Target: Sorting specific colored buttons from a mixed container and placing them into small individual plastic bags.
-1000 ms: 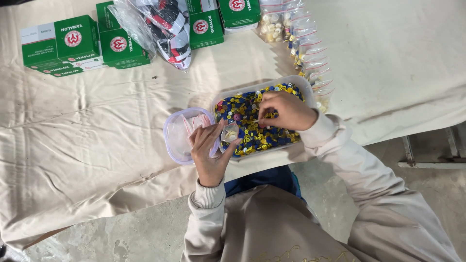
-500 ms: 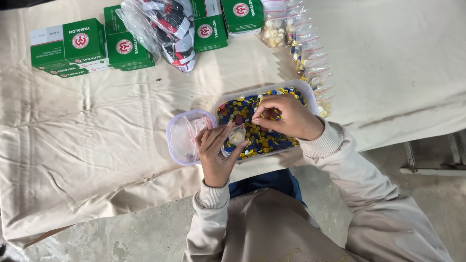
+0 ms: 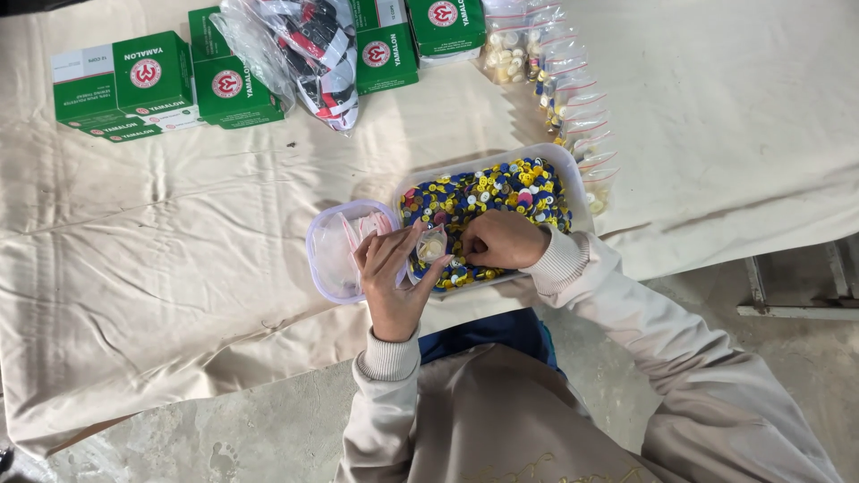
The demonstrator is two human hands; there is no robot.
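My left hand (image 3: 394, 277) holds a small clear plastic bag (image 3: 432, 243) with a few pale buttons in it, just over the near end of a clear plastic tub (image 3: 578, 192). The tub is full of yellow, blue and white buttons (image 3: 501, 192). My right hand (image 3: 503, 240) rests with its fingers pinched down among the buttons, right beside the bag's mouth. A second, smaller clear tub (image 3: 333, 255) with empty little bags sits at the left, partly behind my left hand.
Green and white boxes (image 3: 125, 85) and a clear bag of red, white and black items (image 3: 309, 45) lie at the cloth's far side. A row of small filled button bags (image 3: 573, 98) runs down toward the tub. The cream cloth (image 3: 161, 259) ends near my lap; a concrete floor lies below.
My right hand has moved from the tub's far part down to its near end, close to the bag. My left hand stays with the bag.
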